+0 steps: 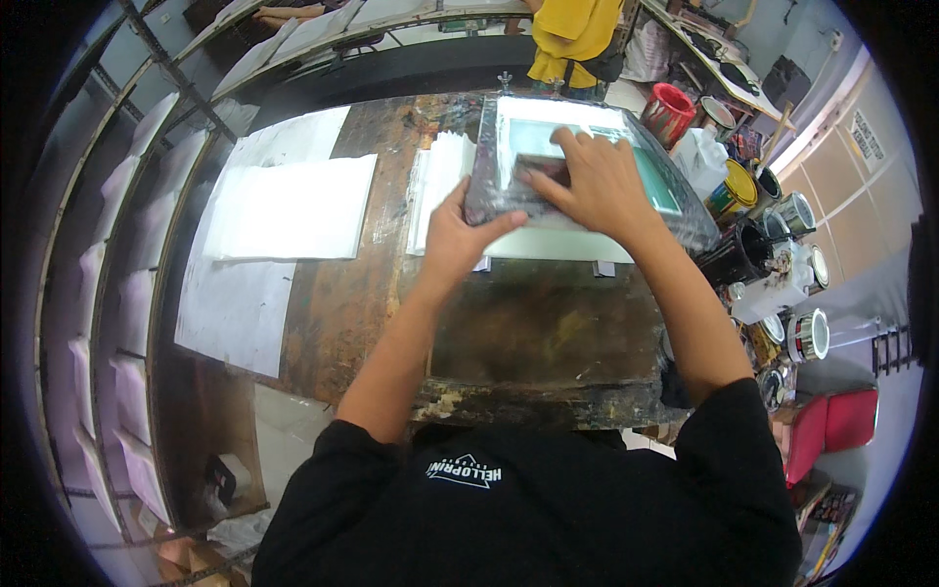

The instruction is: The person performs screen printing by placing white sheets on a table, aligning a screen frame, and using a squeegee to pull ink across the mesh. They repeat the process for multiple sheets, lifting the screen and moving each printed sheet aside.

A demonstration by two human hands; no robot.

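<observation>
A screen printing frame [469, 201] with a dark, stained border and a pale green mesh lies at the far side of the worktable [333, 303]. My left hand [460, 235] grips the frame's near left corner, thumb along its near edge. Over the mesh, my right hand [597, 181] is closed on a dark squeegee [541, 168], slightly blurred and partly hidden under my fingers. Beneath the frame, a pale sheet [548, 245] shows along the near edge. Just left of the frame stands a pile of white paper sheets [442, 176].
More white sheets [293, 210] lie on the table's left. Drying racks [147, 323] holding sheets line the left side. Paint cans [736, 186], a red bucket [669, 112] and white jugs [698, 157] crowd the right. A red chair [831, 430] stands lower right; someone in yellow [572, 44] is beyond the table.
</observation>
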